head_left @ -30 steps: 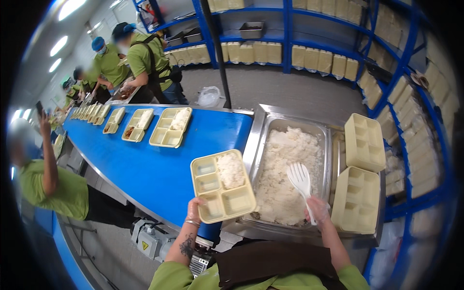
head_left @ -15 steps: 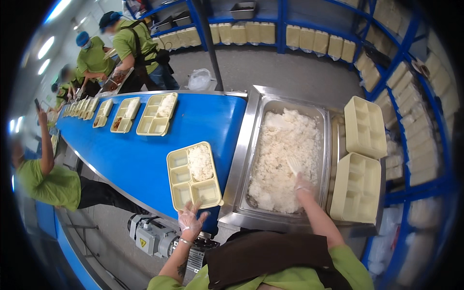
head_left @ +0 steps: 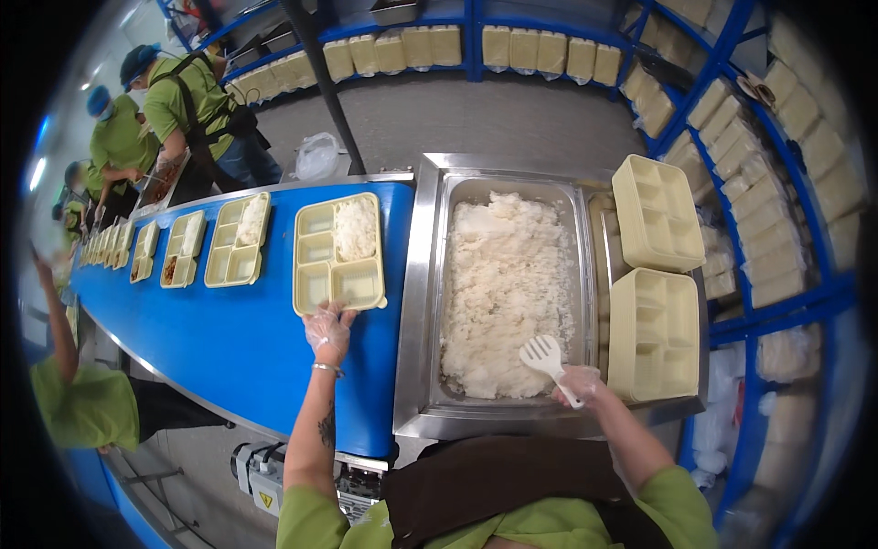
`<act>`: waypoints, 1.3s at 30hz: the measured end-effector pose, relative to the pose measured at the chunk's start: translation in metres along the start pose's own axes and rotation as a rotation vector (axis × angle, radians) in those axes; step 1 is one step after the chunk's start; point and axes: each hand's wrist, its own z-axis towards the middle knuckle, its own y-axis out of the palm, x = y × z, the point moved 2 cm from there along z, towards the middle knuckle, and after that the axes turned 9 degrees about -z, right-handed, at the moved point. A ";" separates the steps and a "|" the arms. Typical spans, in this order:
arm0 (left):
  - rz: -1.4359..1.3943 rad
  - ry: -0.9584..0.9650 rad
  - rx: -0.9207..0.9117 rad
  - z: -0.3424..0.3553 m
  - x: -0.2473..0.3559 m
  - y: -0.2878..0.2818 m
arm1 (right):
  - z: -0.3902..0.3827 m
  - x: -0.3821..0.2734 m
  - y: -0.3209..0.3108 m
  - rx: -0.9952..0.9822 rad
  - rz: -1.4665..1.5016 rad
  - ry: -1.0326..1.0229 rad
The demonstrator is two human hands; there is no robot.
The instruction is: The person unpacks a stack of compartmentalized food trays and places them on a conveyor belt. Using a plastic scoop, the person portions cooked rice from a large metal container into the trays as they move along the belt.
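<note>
My gloved left hand [head_left: 328, 331] is at the near rim of a cream compartment meal tray [head_left: 313, 249] on the blue conveyor belt [head_left: 274, 366]. Its fingers are closed at the rim, partly over the edge. White rice [head_left: 355, 229] fills the tray's far right compartment; the others show nothing in them. In my gloved right hand [head_left: 583, 384] is a white plastic rice paddle [head_left: 543, 353] with a slotted, fork-like head. The head is over the near right part of a steel pan [head_left: 586, 274] with a broad bed of rice [head_left: 503, 284].
Two stacks of compartment trays, one far [head_left: 660, 215] and one near [head_left: 653, 334], stand right of the pan. More filled trays [head_left: 238, 240] line the belt leftward. Co-workers [head_left: 197, 119] stand along its far side; another person [head_left: 87, 393] is at left. Blue shelving [head_left: 476, 37] runs behind.
My left hand and the tray have moved away from me along the belt, in line with the other trays. The paddle has drawn back toward me, and its head now shows fully.
</note>
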 end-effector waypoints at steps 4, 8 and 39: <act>0.099 -0.083 0.040 0.016 0.032 -0.012 | 0.062 0.017 0.014 0.082 0.124 0.046; -0.004 0.022 0.123 -0.018 0.049 -0.031 | 0.100 0.000 0.044 0.164 0.282 0.030; -0.040 1.439 -0.661 -0.209 0.421 0.088 | 0.077 -0.002 0.035 0.330 -0.646 -0.085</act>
